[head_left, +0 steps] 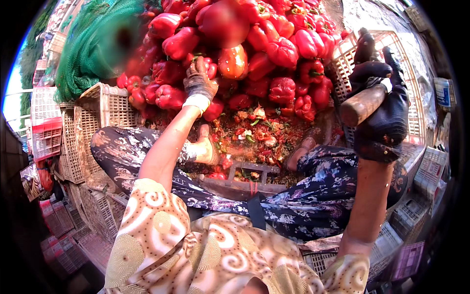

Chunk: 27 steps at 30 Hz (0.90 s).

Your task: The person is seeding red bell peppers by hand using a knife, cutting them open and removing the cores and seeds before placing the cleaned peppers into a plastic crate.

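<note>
— Where's the red pepper point(209, 68) she's after?
— In the pepper heap point(274, 44), under her gloved left hand point(198, 82), fingers curled onto it.
— And the right hand point(379, 105)?
— Raised near a plastic crate point(345, 61), fist wrapped round a wooden handle point(362, 105).

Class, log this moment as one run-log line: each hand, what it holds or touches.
left hand: gloved, reaching into red pepper pile | right hand: dark glove, gripping wooden handle

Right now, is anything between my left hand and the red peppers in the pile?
Nothing visible. The gloved left hand already rests on the red peppers at the pile's near edge. The right hand holds a wooden handle off to the side.
</note>
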Each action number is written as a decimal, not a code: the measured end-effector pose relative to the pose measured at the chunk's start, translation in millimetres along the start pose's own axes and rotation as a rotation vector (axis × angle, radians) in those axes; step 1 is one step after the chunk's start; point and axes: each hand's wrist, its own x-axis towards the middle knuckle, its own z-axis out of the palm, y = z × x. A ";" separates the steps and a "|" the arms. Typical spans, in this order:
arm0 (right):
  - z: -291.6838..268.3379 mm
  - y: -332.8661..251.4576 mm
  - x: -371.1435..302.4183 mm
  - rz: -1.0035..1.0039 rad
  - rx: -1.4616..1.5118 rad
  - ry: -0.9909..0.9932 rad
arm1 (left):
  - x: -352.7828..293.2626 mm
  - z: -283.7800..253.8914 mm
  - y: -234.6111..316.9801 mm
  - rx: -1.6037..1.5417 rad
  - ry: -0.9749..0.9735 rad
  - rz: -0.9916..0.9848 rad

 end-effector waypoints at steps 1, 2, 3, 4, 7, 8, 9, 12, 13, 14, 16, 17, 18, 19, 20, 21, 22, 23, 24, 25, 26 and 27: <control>-3.7 4.9 -0.9 0.051 0.058 0.001 | 1.1 9.7 5.1 -0.068 0.051 0.020; -12.5 12.4 5.9 0.275 0.198 -0.095 | 2.0 13.4 6.0 -0.125 0.118 0.028; -15.9 19.3 3.7 0.348 0.141 -0.039 | 0.3 16.9 6.4 -0.143 0.176 0.028; -13.8 26.4 -2.4 0.329 0.008 -0.049 | 2.9 17.8 6.6 -0.169 0.137 0.027; -9.2 38.5 -16.1 0.340 -0.307 -0.089 | 11.5 31.2 -13.9 -0.295 0.171 0.094; -5.1 39.3 -17.9 0.338 -0.406 -0.066 | 12.9 24.1 -13.9 -0.286 0.150 0.098; -1.4 41.4 -19.9 0.348 -0.505 -0.040 | 12.6 18.3 -13.9 -0.278 0.128 0.101; 14.4 48.7 -21.8 0.389 -0.824 -0.056 | 22.9 42.2 -52.3 -0.690 0.128 -0.001; 14.3 56.3 -22.3 0.383 -0.899 -0.097 | 21.4 16.4 -37.8 -0.800 -0.038 -0.113; 14.8 64.9 -23.8 0.381 -0.967 -0.160 | 24.3 8.4 -44.8 -1.260 -0.147 -0.158; 8.2 75.7 -22.4 0.456 -0.933 -0.168 | 19.9 -10.1 -35.8 -1.216 -0.003 -0.037; 3.9 80.0 -21.4 0.470 -0.980 -0.178 | 13.8 -35.9 -12.3 -1.204 -0.026 0.005; 2.2 85.2 -20.2 0.494 -1.026 -0.205 | 6.1 -55.2 -3.2 -1.336 -0.065 0.030; 2.2 91.3 -19.8 0.491 -1.065 -0.231 | -3.6 -72.6 7.0 -1.260 -0.057 0.113; 4.2 95.6 -20.1 0.485 -1.103 -0.255 | -13.2 -89.1 17.8 -1.182 -0.049 0.196; 8.6 96.5 -21.6 0.485 -1.149 -0.285 | -21.5 -104.5 27.7 -1.196 -0.085 0.221; 15.7 99.8 -21.4 0.523 -1.200 -0.307 | -31.3 -113.1 36.9 -1.232 -0.060 0.219; 17.8 101.6 -21.9 0.532 -1.202 -0.311 | -42.3 -127.0 52.3 -1.223 -0.039 0.216; 18.1 102.7 -21.7 0.540 -1.204 -0.314 | -49.4 -137.6 64.6 -1.214 -0.018 0.214; 17.8 104.6 -21.6 0.529 -1.203 -0.327 | -52.5 -133.5 65.2 -1.253 0.017 0.265; 17.4 106.1 -20.9 0.517 -1.203 -0.340 | -54.1 -130.5 68.5 -1.174 0.085 0.316; 17.6 106.4 -20.2 0.505 -1.201 -0.352 | -57.6 -129.3 70.8 -1.139 0.132 0.348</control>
